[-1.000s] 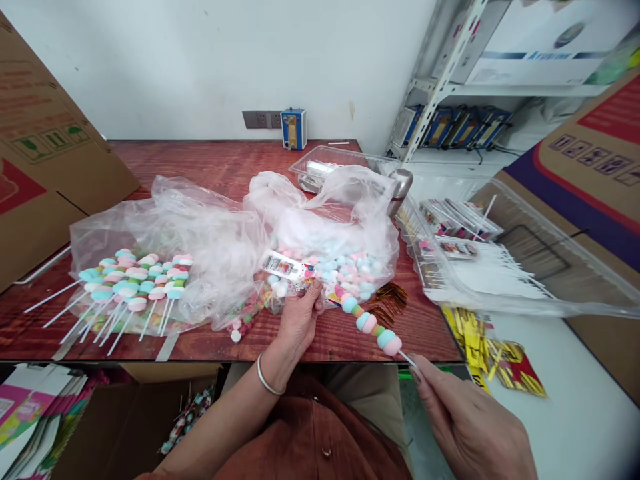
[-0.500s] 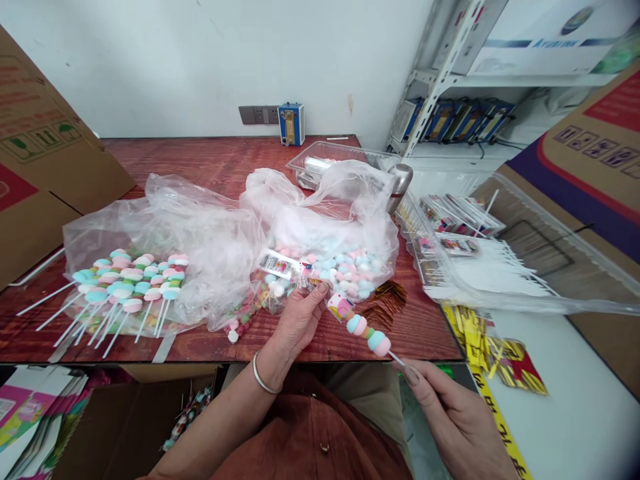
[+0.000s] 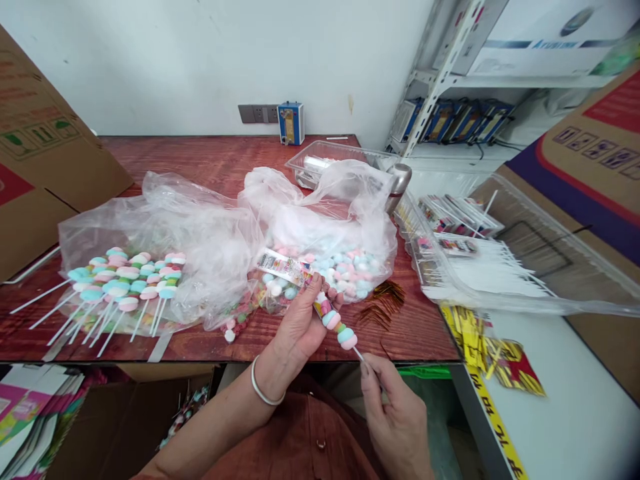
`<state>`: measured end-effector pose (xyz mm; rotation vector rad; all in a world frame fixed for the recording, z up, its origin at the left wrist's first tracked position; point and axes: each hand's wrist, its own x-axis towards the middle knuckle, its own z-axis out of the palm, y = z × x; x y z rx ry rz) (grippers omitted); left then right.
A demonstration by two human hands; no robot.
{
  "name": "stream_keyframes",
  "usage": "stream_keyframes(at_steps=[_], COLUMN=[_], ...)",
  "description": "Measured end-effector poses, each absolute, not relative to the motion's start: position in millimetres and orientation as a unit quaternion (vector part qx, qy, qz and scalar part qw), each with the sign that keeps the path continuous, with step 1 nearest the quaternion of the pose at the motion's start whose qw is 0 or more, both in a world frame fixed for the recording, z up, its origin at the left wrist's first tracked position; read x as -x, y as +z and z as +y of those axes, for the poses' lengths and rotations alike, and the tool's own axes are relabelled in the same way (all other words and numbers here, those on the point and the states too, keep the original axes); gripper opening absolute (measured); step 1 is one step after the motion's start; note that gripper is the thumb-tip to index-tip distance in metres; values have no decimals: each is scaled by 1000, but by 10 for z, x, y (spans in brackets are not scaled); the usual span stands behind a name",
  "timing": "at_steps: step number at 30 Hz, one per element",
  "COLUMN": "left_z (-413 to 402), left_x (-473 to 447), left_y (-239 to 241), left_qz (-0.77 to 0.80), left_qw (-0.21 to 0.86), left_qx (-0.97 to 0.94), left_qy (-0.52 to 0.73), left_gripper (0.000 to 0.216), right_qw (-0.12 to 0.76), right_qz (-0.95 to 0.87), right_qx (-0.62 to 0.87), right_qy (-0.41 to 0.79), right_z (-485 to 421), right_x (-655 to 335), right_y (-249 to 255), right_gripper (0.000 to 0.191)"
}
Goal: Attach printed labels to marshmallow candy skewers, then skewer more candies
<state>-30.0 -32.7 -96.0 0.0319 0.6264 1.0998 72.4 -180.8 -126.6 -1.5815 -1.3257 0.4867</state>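
On my feed the right hand (image 3: pixel 397 412) pinches the stick (image 3: pixel 358 353), where I'd hold; the marshmallow skewer (image 3: pixel 347 339), likely light and squashy, slants over the worktop (image 3: pixel 423 327); beyond, the left hand (image 3: pixel 301 321) pinches a printed wrapper (image 3: pixel 283 266)

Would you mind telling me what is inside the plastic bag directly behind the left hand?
The bag holds pink, blue and white candies. The printed wrapper and left hand cover part of its front, and anything beneath the visible candies is hidden.
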Motion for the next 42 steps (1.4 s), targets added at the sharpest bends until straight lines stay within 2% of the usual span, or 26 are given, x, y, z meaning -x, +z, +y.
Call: stream_keyframes(at_steps=[2, 4, 6, 8, 11, 13, 16, 18, 19, 21, 25, 26, 28, 31, 35, 42], left_z=[-332, -339, -347, -352, -351, -348, -350, -360, -367, -387, -438, -450, -468, -472, -450, -378], left_x=[298, 294, 287, 278, 266, 260, 251, 241, 235, 221, 199, 194, 182, 171, 184, 248], left_y=[-936, -905, -874, -856, -871, -902, -941, -950, -948, -937, -901, -896, -894, -918, -954, -919], left_qz=[306, 310, 312, 320, 309, 290, 278, 278, 278, 277, 279, 286, 299, 304, 299, 320], left_qw=[805, 809, 812, 810, 816, 825, 828, 826, 825, 822, 827, 828, 826, 832, 836, 827], left_qx=[-12, -8, -3, 0, -2, -7, -18, -25, -28, -33, -33, -32, -32, -33, -32, -24], left_qy=[508, 499, 493, 492, 489, 485, 486, 489, 491, 497, 486, 482, 477, 463, 459, 461], left_gripper=[17, 15, 15, 15, 16, 19, 20, 19, 19, 19, 20, 20, 22, 26, 30, 31], right_qw=[434, 387, 360, 368, 428, 467, 514, 532, 534, 526, 463, 434, 380, 376, 412, 405], right_qz=[-653, -707, -732, -727, -652, -554, -381, -314, -312, -376, -607, -647, -695, -702, -687, -678], right_qx=[620, 578, 555, 558, 626, 670, 646, 607, 602, 629, 644, 626, 598, 589, 591, 609], right_qy=[-9, -125, -162, -153, -17, 161, 418, 500, 505, 432, 44, -35, -123, -141, -100, -72], right_z=[-1779, -1749, -1725, -1718, -1740, -1762, -1771, -1754, -1740, -1707, -1646, -1634, -1615, -1593, -1585, -1622], right_x=[-768, -799, -808, -796, -749, -711, -653, -617, -603, -587, -627, -646, -680, -697, -673, -661], right_y=[-1299, -1311, -1304, -1290, -1277, -1278, -1283, -1279, -1275, -1273, -1340, -1365, -1404, -1401, -1329, -1268], right_gripper=[16, 20, 22, 20, 11, 24, 38, 41, 40, 33, 11, 11, 17, 16, 11, 14])
